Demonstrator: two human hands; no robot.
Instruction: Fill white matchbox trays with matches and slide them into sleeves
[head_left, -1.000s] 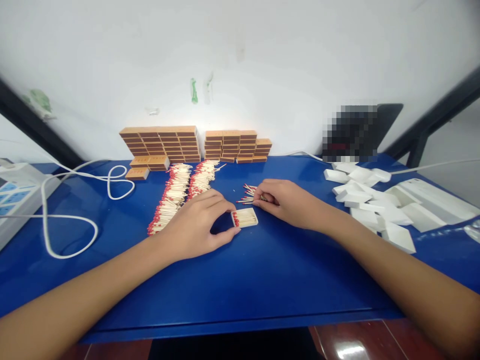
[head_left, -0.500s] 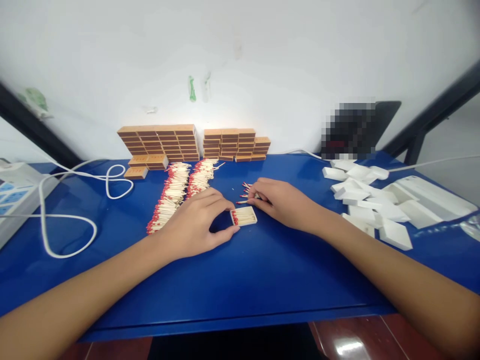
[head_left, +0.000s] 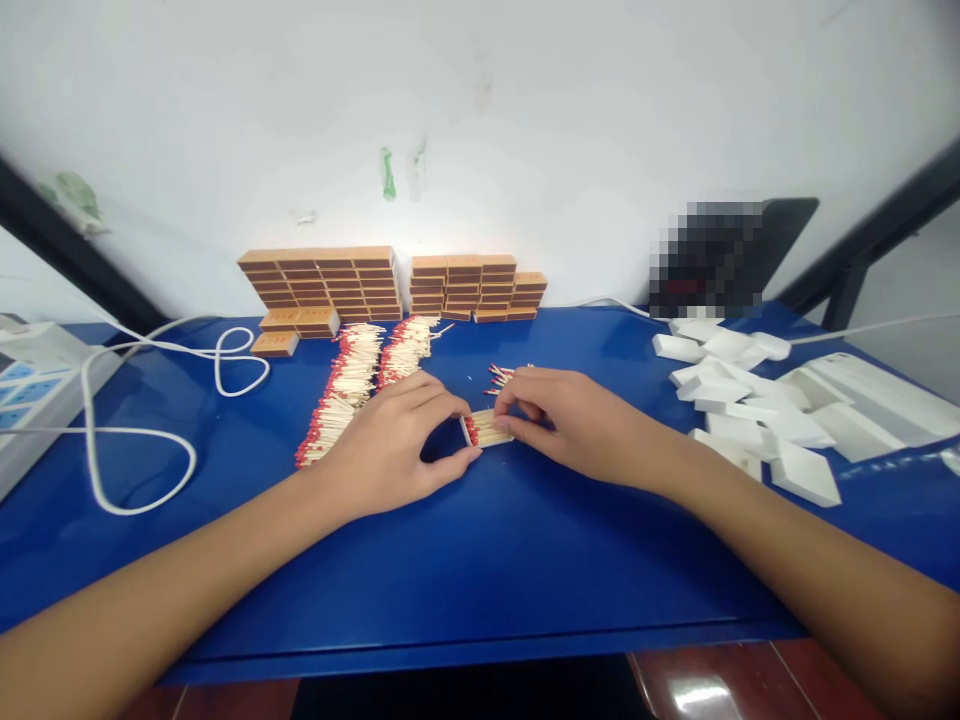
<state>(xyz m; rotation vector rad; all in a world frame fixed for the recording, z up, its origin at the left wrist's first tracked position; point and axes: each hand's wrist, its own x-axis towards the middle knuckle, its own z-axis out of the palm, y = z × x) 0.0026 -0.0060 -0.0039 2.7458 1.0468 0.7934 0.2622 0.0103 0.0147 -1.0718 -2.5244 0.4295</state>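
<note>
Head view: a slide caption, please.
Left hand pinches a match-filled tray on the blue table; right hand touches its other end.

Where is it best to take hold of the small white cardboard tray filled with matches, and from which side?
Probably pinch the small white cardboard tray by its two long outer walls, coming from above. It lies flat and open-topped on the blue table, and its red-tipped matches lie lengthwise, so fingers should stay outside.

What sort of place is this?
Probably a small match-packing workbench: stacked matchboxes along the wall, rows of loose matches and a heap of white trays on a blue table, with the left hand and right hand at a filled tray.
</note>
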